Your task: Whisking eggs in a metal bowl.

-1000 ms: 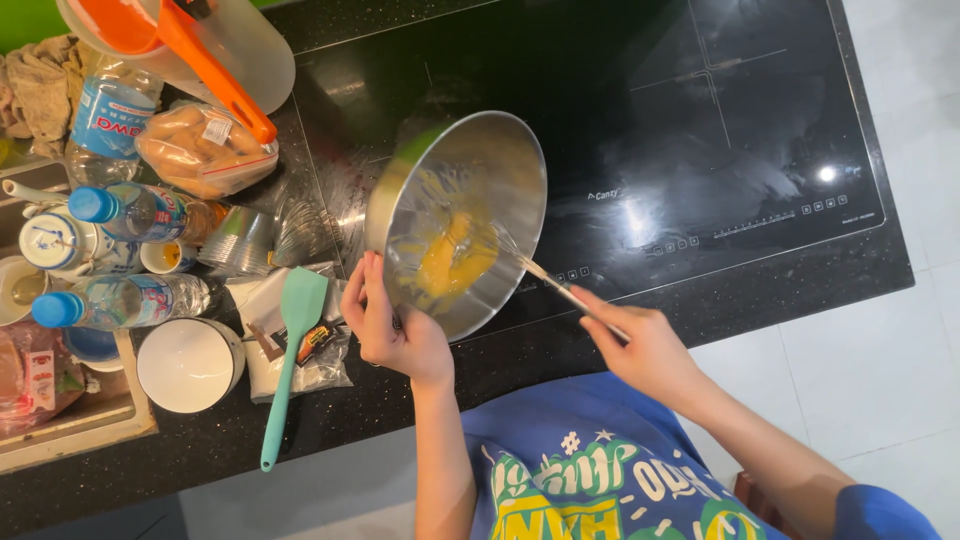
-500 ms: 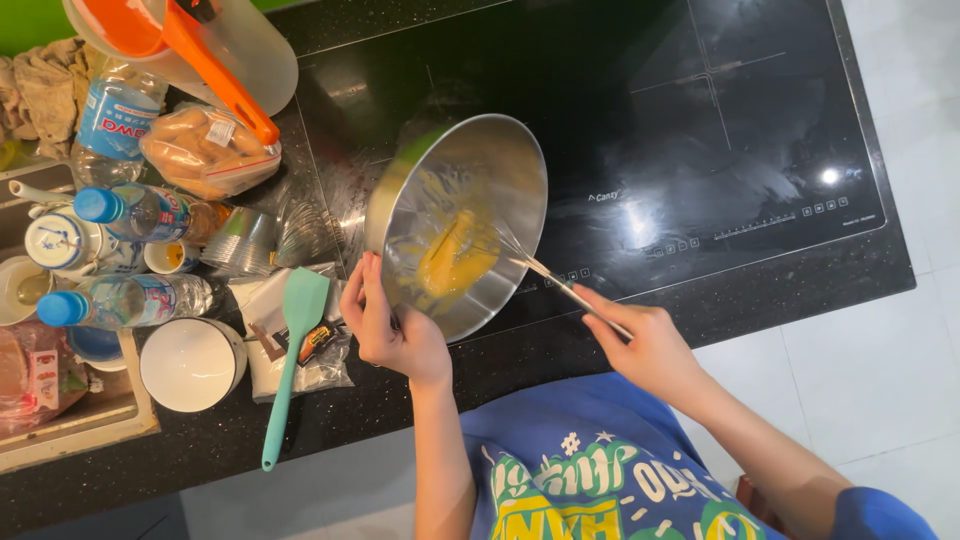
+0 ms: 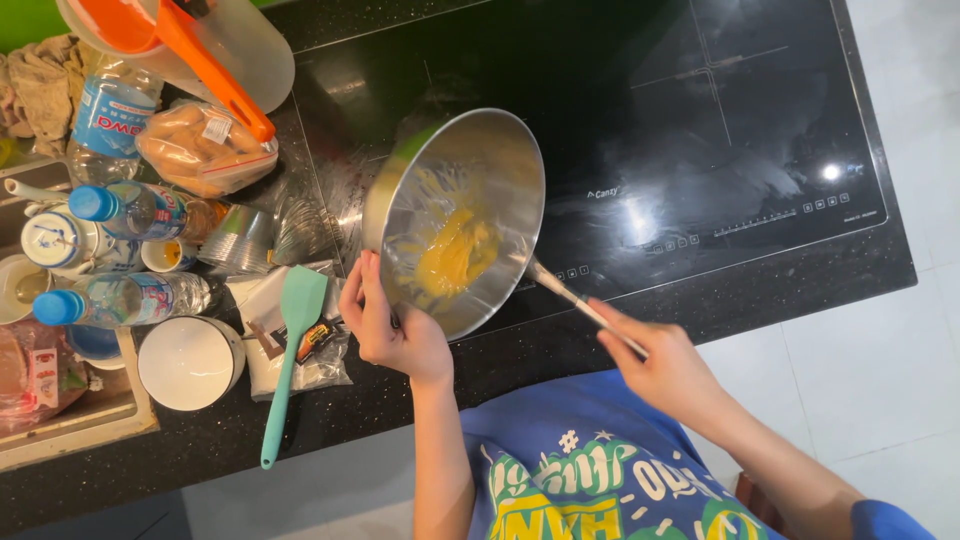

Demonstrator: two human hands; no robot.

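A steel mixing bowl is tilted on its side at the front edge of the black cooktop, with yellow batter inside. My left hand grips the bowl's near rim and holds it tilted. My right hand holds the thin metal handle of a utensil whose working end reaches over the rim into the bowl, hidden by the bowl wall.
Left of the bowl lie a teal spatula, a white bowl, a wire whisk, plastic water bottles, a bag of buns and a clear jug with an orange scoop. White floor tiles show at right.
The bowl stays tilted in my left hand. My right hand has shifted slightly right and down with the utensil, and the batter has moved a little in the bowl.
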